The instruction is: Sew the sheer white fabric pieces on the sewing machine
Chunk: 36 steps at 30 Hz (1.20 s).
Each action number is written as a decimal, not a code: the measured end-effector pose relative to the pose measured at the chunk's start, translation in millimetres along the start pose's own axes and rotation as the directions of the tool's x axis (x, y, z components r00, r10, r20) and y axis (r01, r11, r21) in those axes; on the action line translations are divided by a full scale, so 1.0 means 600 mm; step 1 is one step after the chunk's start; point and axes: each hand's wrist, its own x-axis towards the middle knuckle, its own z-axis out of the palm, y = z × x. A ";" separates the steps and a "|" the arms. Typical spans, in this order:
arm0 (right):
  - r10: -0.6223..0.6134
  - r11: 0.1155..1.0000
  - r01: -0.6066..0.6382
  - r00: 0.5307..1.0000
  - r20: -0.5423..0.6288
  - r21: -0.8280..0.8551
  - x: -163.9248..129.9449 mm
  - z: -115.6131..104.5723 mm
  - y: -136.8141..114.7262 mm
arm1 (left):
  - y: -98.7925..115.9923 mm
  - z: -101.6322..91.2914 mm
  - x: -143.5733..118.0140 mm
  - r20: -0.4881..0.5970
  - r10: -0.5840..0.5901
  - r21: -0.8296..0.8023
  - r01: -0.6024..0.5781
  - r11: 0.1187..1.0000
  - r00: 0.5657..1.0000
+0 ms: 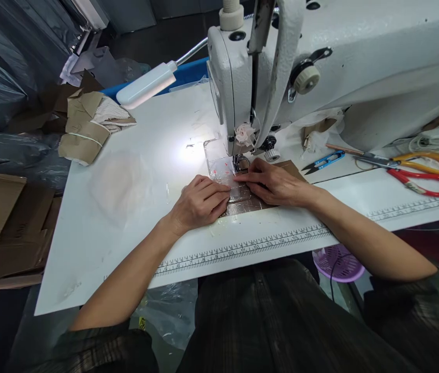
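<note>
Near the bench's [87, 248] front edge, past the printed ruler [243, 248], the left hand [200, 202] lies flat, fingers together, pressing a clear plastic piece [225, 178]. The right hand [276, 182] pins its far side, fingertips pointing left toward the presser foot [240, 161] just beyond; neither grips. Scissors [417, 168] lie at the right edge.

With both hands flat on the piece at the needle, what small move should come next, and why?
Probably ease the clear piece back under the presser foot: the left hand and right hand press it flat, its far edge at the foot.
</note>
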 end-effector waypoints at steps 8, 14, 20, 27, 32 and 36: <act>-0.031 1.000 0.031 0.999 -0.017 -0.003 0.000 0.000 0.001 | 0.000 0.004 0.002 -0.031 0.035 -0.011 -0.036 0.999 0.999; -0.024 1.000 0.024 0.999 -0.024 -0.006 -0.001 0.002 -0.001 | 0.001 0.004 0.001 -0.010 0.034 0.023 -0.033 0.999 0.999; 0.010 1.000 -0.010 0.999 -0.038 0.017 -0.003 -0.002 -0.003 | 0.003 0.004 0.003 -0.032 0.041 0.037 -0.040 0.999 0.999; 0.021 1.000 -0.021 0.999 -0.047 0.001 -0.005 -0.007 -0.010 | 0.003 0.005 0.003 -0.051 0.045 0.059 -0.042 0.997 0.998; -0.096 0.994 0.098 0.995 0.035 -0.057 -0.005 -0.005 -0.028 | 0.009 0.007 0.005 -0.043 0.027 0.077 -0.023 0.997 0.999; -0.082 0.985 0.091 0.995 0.062 -0.149 -0.003 -0.004 -0.037 | 0.008 -0.012 0.006 -0.045 0.017 0.082 -0.013 0.997 0.999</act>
